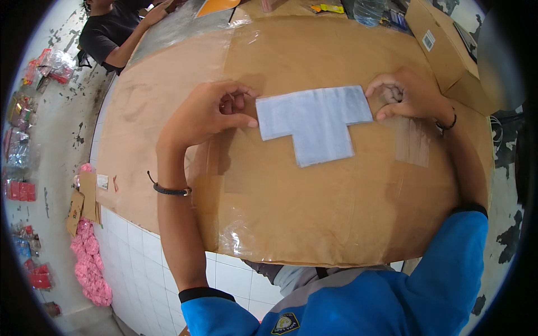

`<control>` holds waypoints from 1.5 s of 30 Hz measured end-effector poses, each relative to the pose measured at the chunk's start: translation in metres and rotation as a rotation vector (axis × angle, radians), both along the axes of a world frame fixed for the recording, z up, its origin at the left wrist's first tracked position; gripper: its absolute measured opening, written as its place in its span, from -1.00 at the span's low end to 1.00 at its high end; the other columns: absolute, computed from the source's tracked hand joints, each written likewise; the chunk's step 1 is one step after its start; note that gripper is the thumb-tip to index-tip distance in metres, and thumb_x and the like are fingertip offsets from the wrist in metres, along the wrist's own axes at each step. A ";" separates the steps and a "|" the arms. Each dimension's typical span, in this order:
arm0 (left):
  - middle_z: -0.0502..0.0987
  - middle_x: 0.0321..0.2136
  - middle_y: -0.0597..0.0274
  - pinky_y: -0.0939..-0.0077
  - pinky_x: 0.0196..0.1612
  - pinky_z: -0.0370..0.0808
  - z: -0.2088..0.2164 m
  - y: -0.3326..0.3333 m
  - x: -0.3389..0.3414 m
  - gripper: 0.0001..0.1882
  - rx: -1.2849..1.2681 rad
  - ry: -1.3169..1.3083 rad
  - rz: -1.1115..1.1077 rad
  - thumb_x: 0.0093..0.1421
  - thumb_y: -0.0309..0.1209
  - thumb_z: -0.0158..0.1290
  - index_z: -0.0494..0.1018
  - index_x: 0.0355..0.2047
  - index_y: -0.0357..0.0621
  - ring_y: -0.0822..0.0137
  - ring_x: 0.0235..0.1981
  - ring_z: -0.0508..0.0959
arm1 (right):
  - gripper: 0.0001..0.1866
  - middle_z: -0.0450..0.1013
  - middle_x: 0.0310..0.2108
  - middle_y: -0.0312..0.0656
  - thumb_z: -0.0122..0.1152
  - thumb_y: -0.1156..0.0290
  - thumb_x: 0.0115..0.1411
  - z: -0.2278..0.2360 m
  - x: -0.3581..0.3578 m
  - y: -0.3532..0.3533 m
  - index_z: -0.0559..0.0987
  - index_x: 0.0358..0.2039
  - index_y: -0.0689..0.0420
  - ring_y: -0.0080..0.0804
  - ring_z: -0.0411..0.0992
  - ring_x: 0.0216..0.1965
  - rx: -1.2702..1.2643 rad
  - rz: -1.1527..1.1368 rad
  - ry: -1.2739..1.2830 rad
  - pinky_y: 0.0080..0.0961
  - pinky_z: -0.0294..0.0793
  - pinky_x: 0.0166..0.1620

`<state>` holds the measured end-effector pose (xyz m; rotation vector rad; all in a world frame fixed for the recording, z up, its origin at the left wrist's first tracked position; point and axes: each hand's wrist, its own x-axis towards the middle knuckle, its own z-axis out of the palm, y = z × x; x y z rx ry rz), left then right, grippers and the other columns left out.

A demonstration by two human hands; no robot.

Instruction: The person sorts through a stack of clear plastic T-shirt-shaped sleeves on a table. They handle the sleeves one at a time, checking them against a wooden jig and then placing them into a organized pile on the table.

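Note:
A pale blue-grey piece of folded cloth [319, 117] lies flat in a T shape, its wide bar across the top and its stem toward me. At its left end is my left hand [210, 112], thumb and forefinger spread apart by the edge, the other fingers curled. My right hand [406, 98] is by the right end, with forefinger near the upper corner and thumb near the lower one. Both hands are open, and neither grips the cloth. Whether the fingertips press on its edges is hard to tell.
Brown paper with clear tape covers the table [314, 224]. A cardboard box [443, 45] stands at the far right, beside a clear plastic bottle [368, 11]. Another person [112, 33] sits at the far left. Pink material [89, 269] and packets lie or hang along the left wall.

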<state>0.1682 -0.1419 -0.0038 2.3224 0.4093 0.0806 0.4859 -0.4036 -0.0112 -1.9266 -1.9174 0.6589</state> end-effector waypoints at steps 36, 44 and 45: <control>0.51 -0.21 -0.03 0.27 -0.06 0.52 -0.001 -0.030 0.009 -0.37 0.315 -0.070 -0.120 -0.04 -0.16 0.43 0.46 -0.09 -0.35 0.01 -0.16 0.55 | -0.30 0.30 -0.77 -0.20 0.56 -0.02 -0.02 -0.009 -0.034 -0.001 0.61 0.08 0.09 -0.28 0.32 -0.74 0.315 -0.068 -0.217 -0.35 0.25 -0.55; 0.50 -0.22 -0.05 0.24 -0.13 0.53 -0.005 -0.030 0.009 -0.33 0.302 -0.077 -0.087 -0.02 -0.10 0.43 0.44 -0.09 -0.36 0.02 -0.20 0.56 | -0.31 0.36 -0.71 -0.14 0.52 -0.01 0.03 -0.005 -0.038 -0.001 0.59 0.09 0.13 -0.19 0.39 -0.67 0.317 -0.061 -0.212 -0.29 0.32 -0.50; 0.50 -0.22 -0.05 0.24 -0.13 0.53 -0.005 -0.030 0.009 -0.33 0.300 -0.073 -0.090 -0.02 -0.10 0.43 0.44 -0.09 -0.35 0.03 -0.20 0.56 | -0.31 0.37 -0.71 -0.13 0.52 -0.02 0.03 -0.003 -0.039 0.000 0.59 0.09 0.13 -0.19 0.39 -0.67 0.305 -0.062 -0.217 -0.29 0.32 -0.50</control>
